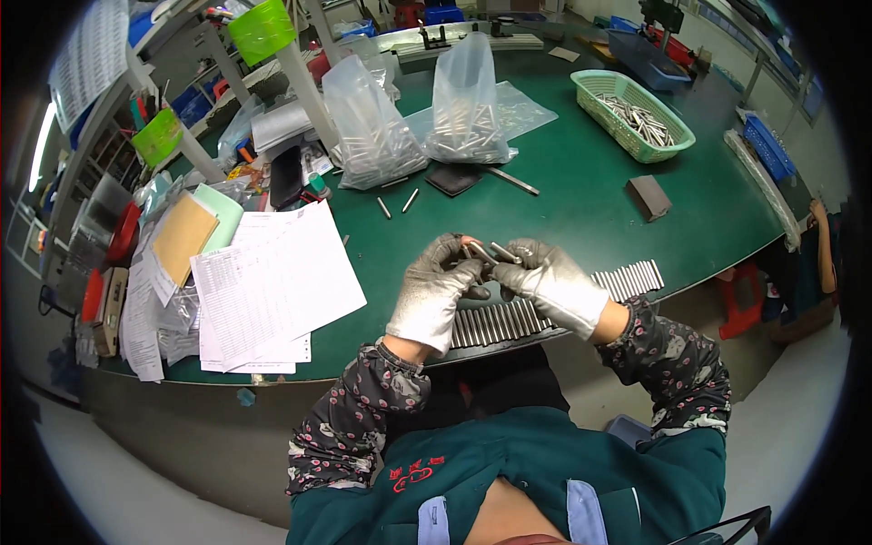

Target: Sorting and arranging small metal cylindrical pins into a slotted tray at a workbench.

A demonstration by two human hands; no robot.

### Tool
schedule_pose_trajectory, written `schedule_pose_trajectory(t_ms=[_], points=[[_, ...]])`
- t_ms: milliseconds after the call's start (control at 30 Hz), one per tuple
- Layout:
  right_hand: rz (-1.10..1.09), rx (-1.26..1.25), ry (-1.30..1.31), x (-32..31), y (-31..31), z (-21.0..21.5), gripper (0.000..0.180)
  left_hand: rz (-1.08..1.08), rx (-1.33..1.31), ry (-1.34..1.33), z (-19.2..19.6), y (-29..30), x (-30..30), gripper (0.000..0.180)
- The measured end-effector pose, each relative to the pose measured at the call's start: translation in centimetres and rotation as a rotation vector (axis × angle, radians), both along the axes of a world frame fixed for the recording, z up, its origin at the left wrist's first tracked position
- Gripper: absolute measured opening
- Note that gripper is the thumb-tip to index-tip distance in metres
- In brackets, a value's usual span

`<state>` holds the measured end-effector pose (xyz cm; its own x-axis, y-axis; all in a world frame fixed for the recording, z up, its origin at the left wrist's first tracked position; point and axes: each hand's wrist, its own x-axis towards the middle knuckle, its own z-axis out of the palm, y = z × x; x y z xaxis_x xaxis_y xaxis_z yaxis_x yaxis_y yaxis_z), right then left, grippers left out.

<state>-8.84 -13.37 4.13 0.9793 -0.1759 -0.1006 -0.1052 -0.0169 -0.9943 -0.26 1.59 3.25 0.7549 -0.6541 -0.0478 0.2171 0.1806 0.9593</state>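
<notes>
My left hand (440, 283), in a grey-white glove with darkened fingers, is closed round small metal pins. My right hand (549, 281), gloved the same way, grips a metal pin (505, 253) between thumb and fingers. Both hands nearly meet above the table's near edge, and a few pins (481, 254) show between them. Below them lies a long row of metal pins (500, 322), side by side along the edge. The gloves cover part of this row. Two loose pins (411, 200) rest farther back on the green table.
Two clear plastic bags (371, 136) of pins stand at the back. A green basket (677, 150) of pins sits at the far right, near a grey-brown block (648, 198). Printed sheets (272, 282) cover the left side. A red stool (743, 304) stands beyond the right edge.
</notes>
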Motion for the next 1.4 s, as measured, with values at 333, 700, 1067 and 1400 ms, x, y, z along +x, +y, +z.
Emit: schedule_pose_trajectory(t_ms=[333,700,1067,1400], points=[[0.064,-0.635,0.002,1.3,3.0,0.3,0.036,0.049,-0.037,-0.034,-0.8,3.3,0.6,0.013],[0.041,-0.368,0.100,-0.1,0.8,-0.7,0.033,-0.251,0.818,-0.213,-2.5,7.5,2.5,0.022],[0.072,-0.361,0.116,-1.6,0.1,-0.4,0.028,-0.079,1.215,-1.040,-1.1,6.1,-0.5,0.032],[0.195,-0.184,0.204,-1.2,-0.5,-2.3,0.041,0.048,0.689,-0.888,-1.7,6.4,-0.5,0.030]])
